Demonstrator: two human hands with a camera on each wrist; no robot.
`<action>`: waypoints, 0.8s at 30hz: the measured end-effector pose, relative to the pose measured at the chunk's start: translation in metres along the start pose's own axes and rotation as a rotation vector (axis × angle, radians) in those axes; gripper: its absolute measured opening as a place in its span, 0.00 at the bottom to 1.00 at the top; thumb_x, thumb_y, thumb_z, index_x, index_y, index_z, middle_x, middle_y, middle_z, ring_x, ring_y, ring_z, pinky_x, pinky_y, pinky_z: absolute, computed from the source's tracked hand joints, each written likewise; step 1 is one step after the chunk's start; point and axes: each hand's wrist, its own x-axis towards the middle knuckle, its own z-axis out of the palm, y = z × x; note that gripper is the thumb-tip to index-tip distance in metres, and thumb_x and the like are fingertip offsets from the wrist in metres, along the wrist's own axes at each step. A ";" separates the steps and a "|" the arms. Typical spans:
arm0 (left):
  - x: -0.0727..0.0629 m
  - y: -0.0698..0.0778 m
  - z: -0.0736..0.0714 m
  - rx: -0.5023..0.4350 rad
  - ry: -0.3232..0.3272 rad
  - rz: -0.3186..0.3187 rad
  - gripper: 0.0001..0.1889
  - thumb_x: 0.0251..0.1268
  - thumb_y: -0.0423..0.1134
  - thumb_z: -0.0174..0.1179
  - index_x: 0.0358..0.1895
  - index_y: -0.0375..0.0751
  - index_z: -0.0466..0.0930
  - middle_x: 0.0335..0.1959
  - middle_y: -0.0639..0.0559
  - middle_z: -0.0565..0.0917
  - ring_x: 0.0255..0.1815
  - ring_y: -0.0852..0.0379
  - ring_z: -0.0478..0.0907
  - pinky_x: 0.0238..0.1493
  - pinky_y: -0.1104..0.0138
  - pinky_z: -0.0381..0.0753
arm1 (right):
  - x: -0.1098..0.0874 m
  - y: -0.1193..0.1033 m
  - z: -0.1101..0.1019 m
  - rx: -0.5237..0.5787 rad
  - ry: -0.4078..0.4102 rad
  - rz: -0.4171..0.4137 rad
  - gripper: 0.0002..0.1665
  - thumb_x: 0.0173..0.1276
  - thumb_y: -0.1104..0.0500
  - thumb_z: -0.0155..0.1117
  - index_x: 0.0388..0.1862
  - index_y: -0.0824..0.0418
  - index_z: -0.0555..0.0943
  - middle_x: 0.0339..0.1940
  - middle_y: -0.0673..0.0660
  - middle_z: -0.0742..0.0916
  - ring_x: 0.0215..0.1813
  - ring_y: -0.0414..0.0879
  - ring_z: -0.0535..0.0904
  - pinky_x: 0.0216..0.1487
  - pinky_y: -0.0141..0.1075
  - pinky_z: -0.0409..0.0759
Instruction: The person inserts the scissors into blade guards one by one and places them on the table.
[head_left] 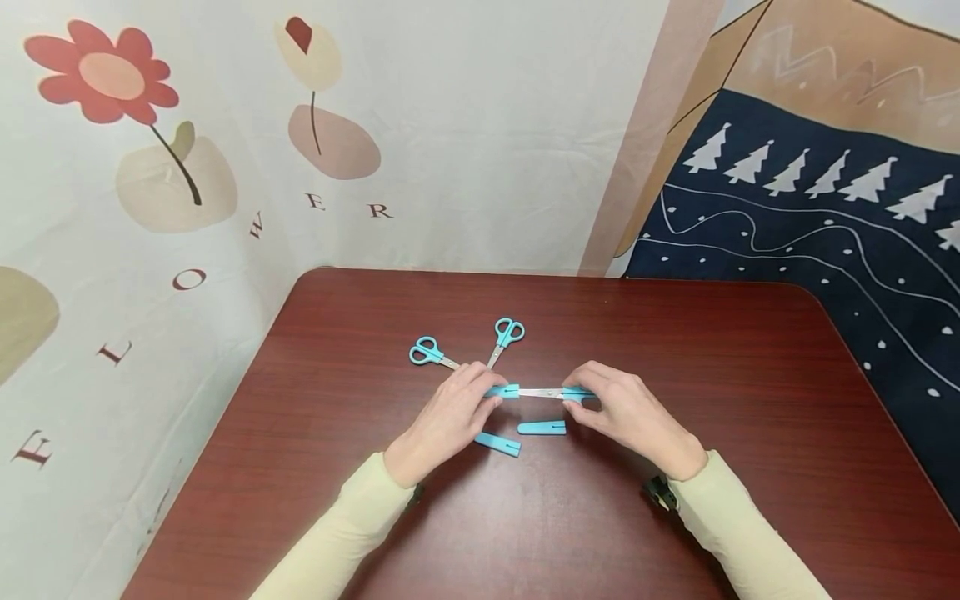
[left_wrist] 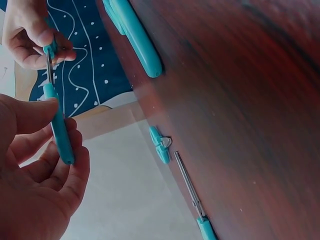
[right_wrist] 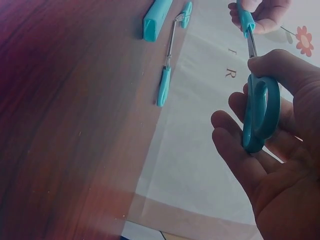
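In the head view my left hand [head_left: 448, 410] pinches a light-blue scissors cover [head_left: 511, 391] between thumb and fingers. Facing it, my right hand [head_left: 628, 410] grips a pair of scissors [head_left: 542, 392] by the blue handles. The closed blades point left, with their tips hidden inside the cover's open end and bare metal showing between the hands. From the left wrist, the cover [left_wrist: 61, 131] appears as a long tapered sleeve along the fingers. The right wrist view shows the thumb on the scissors near the pivot, with the handle loops [right_wrist: 271, 107] beside the curled fingers.
Beyond the left hand lie two more scissors, one with handles pointing left [head_left: 427, 351] and one with handles pointing away [head_left: 509, 332]. Nearer the body, two loose blue covers [head_left: 543, 427] [head_left: 501, 445] rest on the dark red-brown table [head_left: 750, 358]. Printed cloths [head_left: 480, 167] hang behind.
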 end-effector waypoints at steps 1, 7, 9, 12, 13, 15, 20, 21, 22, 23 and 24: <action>0.000 0.001 0.000 -0.001 0.000 0.000 0.09 0.64 0.35 0.67 0.46 0.46 0.82 0.41 0.58 0.81 0.39 0.59 0.73 0.43 0.67 0.77 | 0.000 0.000 0.000 -0.003 0.005 -0.006 0.14 0.59 0.58 0.76 0.43 0.52 0.84 0.39 0.44 0.84 0.35 0.39 0.81 0.40 0.32 0.85; 0.001 0.004 0.001 -0.010 0.010 0.003 0.10 0.63 0.35 0.67 0.46 0.46 0.83 0.42 0.58 0.82 0.40 0.59 0.74 0.44 0.67 0.77 | 0.003 -0.002 0.002 -0.021 0.033 -0.043 0.14 0.58 0.58 0.77 0.43 0.52 0.84 0.38 0.44 0.85 0.35 0.36 0.80 0.39 0.32 0.85; 0.001 0.004 0.002 -0.015 0.014 0.006 0.10 0.63 0.34 0.68 0.46 0.46 0.83 0.42 0.58 0.82 0.40 0.59 0.74 0.43 0.67 0.77 | 0.003 -0.003 0.003 -0.019 0.035 -0.051 0.14 0.57 0.58 0.77 0.42 0.53 0.84 0.38 0.44 0.85 0.35 0.37 0.81 0.39 0.32 0.85; 0.002 0.005 0.003 -0.019 0.017 0.010 0.10 0.63 0.34 0.68 0.46 0.46 0.83 0.42 0.58 0.82 0.40 0.60 0.73 0.43 0.68 0.77 | 0.005 -0.004 0.004 -0.018 0.037 -0.060 0.14 0.58 0.58 0.76 0.42 0.53 0.84 0.38 0.44 0.85 0.35 0.38 0.81 0.39 0.32 0.85; 0.002 0.004 0.004 -0.020 0.019 0.012 0.10 0.63 0.34 0.68 0.46 0.46 0.83 0.42 0.58 0.81 0.39 0.60 0.73 0.43 0.68 0.77 | 0.005 -0.005 0.004 -0.018 0.037 -0.063 0.14 0.58 0.58 0.76 0.43 0.53 0.84 0.38 0.44 0.85 0.35 0.38 0.81 0.39 0.32 0.85; 0.002 0.004 0.004 -0.022 0.022 0.015 0.10 0.63 0.34 0.68 0.47 0.47 0.83 0.42 0.58 0.81 0.39 0.60 0.73 0.42 0.68 0.77 | 0.006 -0.005 0.005 -0.023 0.035 -0.065 0.13 0.59 0.58 0.76 0.42 0.52 0.84 0.38 0.44 0.85 0.35 0.37 0.81 0.39 0.31 0.84; 0.002 0.005 0.006 -0.029 0.037 0.021 0.10 0.62 0.34 0.68 0.46 0.46 0.83 0.41 0.58 0.81 0.40 0.59 0.74 0.43 0.68 0.77 | 0.007 -0.006 0.006 -0.037 0.026 -0.057 0.12 0.60 0.56 0.74 0.42 0.51 0.84 0.39 0.43 0.85 0.35 0.34 0.79 0.39 0.30 0.84; 0.002 0.006 0.006 -0.029 0.039 0.022 0.10 0.62 0.34 0.68 0.46 0.46 0.83 0.41 0.57 0.81 0.40 0.59 0.74 0.43 0.67 0.77 | 0.007 -0.007 0.006 -0.038 0.025 -0.055 0.12 0.60 0.56 0.74 0.43 0.51 0.84 0.39 0.43 0.85 0.35 0.34 0.79 0.39 0.30 0.84; 0.001 0.006 0.007 -0.030 0.041 0.023 0.10 0.62 0.34 0.68 0.46 0.46 0.83 0.41 0.57 0.81 0.40 0.59 0.74 0.43 0.67 0.77 | 0.007 -0.007 0.007 -0.039 0.024 -0.054 0.12 0.60 0.56 0.74 0.43 0.51 0.84 0.39 0.43 0.85 0.35 0.33 0.78 0.39 0.31 0.84; 0.001 0.006 0.007 -0.030 0.041 0.023 0.10 0.62 0.34 0.68 0.46 0.46 0.83 0.41 0.57 0.81 0.40 0.59 0.74 0.43 0.67 0.77 | 0.007 -0.008 0.007 -0.041 0.024 -0.052 0.12 0.60 0.56 0.74 0.43 0.51 0.84 0.39 0.43 0.85 0.35 0.33 0.78 0.39 0.31 0.84; 0.001 0.007 0.007 -0.030 0.041 0.022 0.11 0.62 0.34 0.69 0.46 0.46 0.83 0.40 0.57 0.81 0.40 0.59 0.74 0.42 0.68 0.76 | 0.007 -0.008 0.007 -0.047 0.026 -0.051 0.12 0.60 0.56 0.74 0.43 0.51 0.84 0.39 0.43 0.85 0.36 0.33 0.78 0.39 0.31 0.84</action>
